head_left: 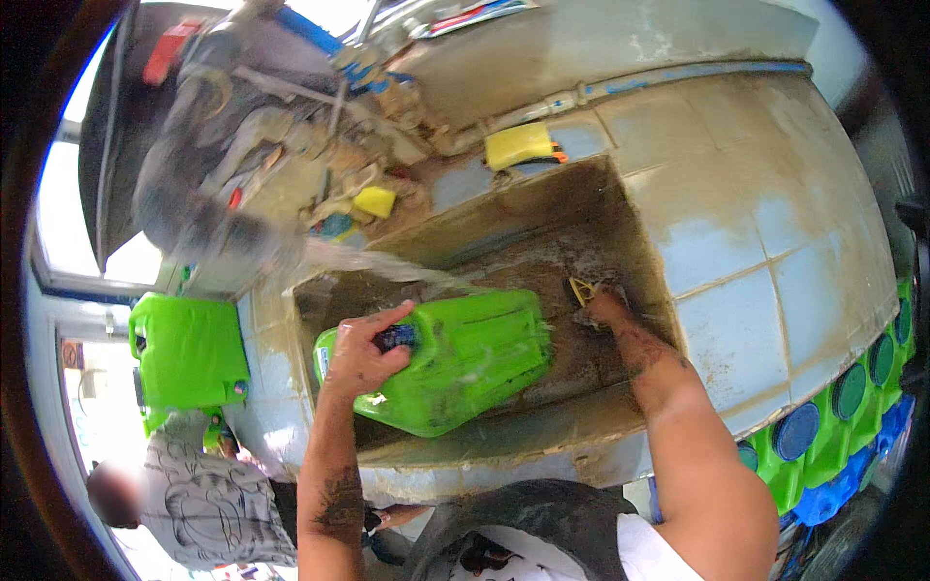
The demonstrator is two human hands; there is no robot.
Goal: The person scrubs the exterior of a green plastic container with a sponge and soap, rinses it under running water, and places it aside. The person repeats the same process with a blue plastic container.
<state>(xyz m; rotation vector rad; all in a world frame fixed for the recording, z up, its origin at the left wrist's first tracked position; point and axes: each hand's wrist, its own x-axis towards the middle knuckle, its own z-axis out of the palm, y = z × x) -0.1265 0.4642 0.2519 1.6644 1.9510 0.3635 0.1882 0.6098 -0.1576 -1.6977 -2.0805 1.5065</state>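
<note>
A bright green plastic jug (pixel 475 353) lies tilted on its side in the stained sink basin (pixel 630 223). My left hand (pixel 363 356) is closed on its neck end, with thumb and fingers around a dark blue cap (pixel 395 337). Water streams (pixel 407 266) from the left onto the jug's upper side. Low in the right part of the basin, my right hand (pixel 608 308) closes on a yellow loop-shaped thing (pixel 581 290), perhaps a brush handle. Wet blur there hides its exact kind.
Behind the basin lie yellow sponges (pixel 518 145) and a cluttered ledge under a thick pipe (pixel 184 145). Another green jug (pixel 189 349) stands at the left, near a person in a patterned grey shirt (pixel 203 499). Several capped jugs (pixel 796 432) line the right side.
</note>
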